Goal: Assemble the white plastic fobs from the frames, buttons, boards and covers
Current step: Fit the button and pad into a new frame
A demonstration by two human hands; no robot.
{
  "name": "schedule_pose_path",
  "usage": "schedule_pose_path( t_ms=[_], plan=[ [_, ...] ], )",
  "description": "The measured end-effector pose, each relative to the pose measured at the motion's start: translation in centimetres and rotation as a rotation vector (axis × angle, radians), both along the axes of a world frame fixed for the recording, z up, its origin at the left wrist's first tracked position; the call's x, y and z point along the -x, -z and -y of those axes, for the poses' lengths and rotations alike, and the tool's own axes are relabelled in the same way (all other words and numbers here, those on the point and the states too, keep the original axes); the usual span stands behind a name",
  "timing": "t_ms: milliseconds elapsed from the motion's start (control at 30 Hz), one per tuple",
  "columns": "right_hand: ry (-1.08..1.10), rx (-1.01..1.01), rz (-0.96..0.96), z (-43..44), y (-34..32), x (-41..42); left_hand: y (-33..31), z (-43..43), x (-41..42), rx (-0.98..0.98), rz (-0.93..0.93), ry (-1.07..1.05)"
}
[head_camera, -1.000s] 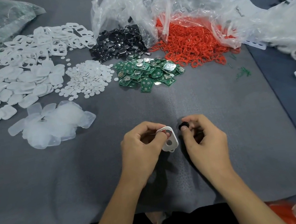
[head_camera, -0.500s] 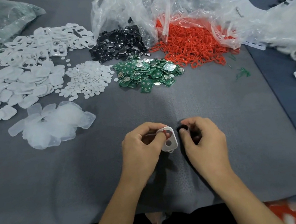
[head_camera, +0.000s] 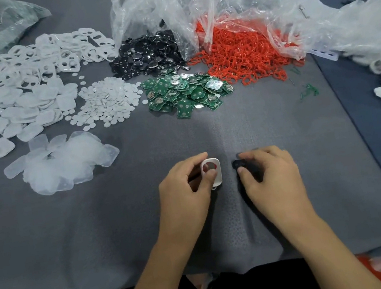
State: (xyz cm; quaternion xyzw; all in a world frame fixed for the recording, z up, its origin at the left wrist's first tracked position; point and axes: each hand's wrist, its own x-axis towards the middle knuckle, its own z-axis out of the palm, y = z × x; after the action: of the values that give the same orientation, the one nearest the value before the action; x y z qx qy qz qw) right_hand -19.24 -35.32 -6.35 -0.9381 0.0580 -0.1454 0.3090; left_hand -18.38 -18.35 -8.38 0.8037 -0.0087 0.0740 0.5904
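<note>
Head view: the left hand (head_camera: pixel 186 190) pinches a smooth white plastic frame (head_camera: pixel 218 178), a rounded rectangle with a round hole, over the front middle of the textured grey felt mat (head_camera: pixel 123 230). Its thumb covers part of the face. Nearby, the right hand (head_camera: pixel 272 176) curls its fingers round a small glossy black button (head_camera: pixel 237 164), which they mostly hide. Beyond lie heaps of green boards (head_camera: pixel 186 92), red rubber rings (head_camera: pixel 245 58) and white covers (head_camera: pixel 5 118). A crinkled clear bag (head_camera: pixel 150 8) hides some of the rings.

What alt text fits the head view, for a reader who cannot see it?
Over a grey mat, the left hand holds a white fob frame and the right hand pinches a black button. White covers, black buttons, green boards and red rings lie piled behind.
</note>
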Motion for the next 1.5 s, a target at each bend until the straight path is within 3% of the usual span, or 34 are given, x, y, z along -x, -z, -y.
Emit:
schedule_pose_path(
  t_ms=[233, 333, 400, 500, 567, 700, 900, 1167, 1233, 1300, 1400, 1500],
  plan=[
    [-0.261, 0.158, -0.082, 1.0, -1.3, -1.0, -0.4, 0.1, 0.3, -0.139, 0.044, 0.052],
    [-0.313, 0.114, -0.084, 1.3, -1.8, -1.4, -0.6, 0.1, 0.3, -0.146, 0.035, 0.08],
    [-0.277, -0.189, -0.135, 1.4, -1.9, -1.2, -0.6, 0.0, 0.2, -0.116, 0.006, 0.101],
    [-0.303, -1.065, -0.309, 1.3, -2.1, -0.5, -0.5, -0.2, 0.2, -0.081, -0.009, 0.119],
    [-0.333, -1.418, -0.363, 1.2, -2.1, 0.1, -0.4, -0.1, 0.2, -0.059, 0.009, 0.132],
    [-0.411, -1.6, -0.35, 0.6, -2.0, 0.6, -0.2, -0.1, 0.2, 0.0, 0.006, 0.153],
    [-0.404, -1.64, -0.32, 0.2, -2.5, 0.9, -0.8, -0.3, 0.1, 0.224, -0.067, 0.152],
    [-0.377, -1.54, -0.221, -0.2, -2.6, 1.5, -1.7, -1.1, 0.3, 0.486, -0.124, 0.206],
    [-0.335, -1.287, -0.11, -0.3, -2.6, 1.4, -1.8, -1.1, 0.4, 0.498, -0.129, 0.226],
    [-0.299, -0.911, 0.008, -0.4, -2.7, 1.3, -1.9, -1.1, 0.3, 0.497, -0.129, 0.244],
    [-0.376, -0.414, 0.128, -0.4, -3.1, 0.9, -1.9, -1.1, 0.3, 0.511, -0.127, 0.273],
    [-0.464, -0.131, 0.142, -0.4, -3.5, 0.4, -1.8, -1.3, 0.3, 0.535, -0.134, 0.305]
  ],
)
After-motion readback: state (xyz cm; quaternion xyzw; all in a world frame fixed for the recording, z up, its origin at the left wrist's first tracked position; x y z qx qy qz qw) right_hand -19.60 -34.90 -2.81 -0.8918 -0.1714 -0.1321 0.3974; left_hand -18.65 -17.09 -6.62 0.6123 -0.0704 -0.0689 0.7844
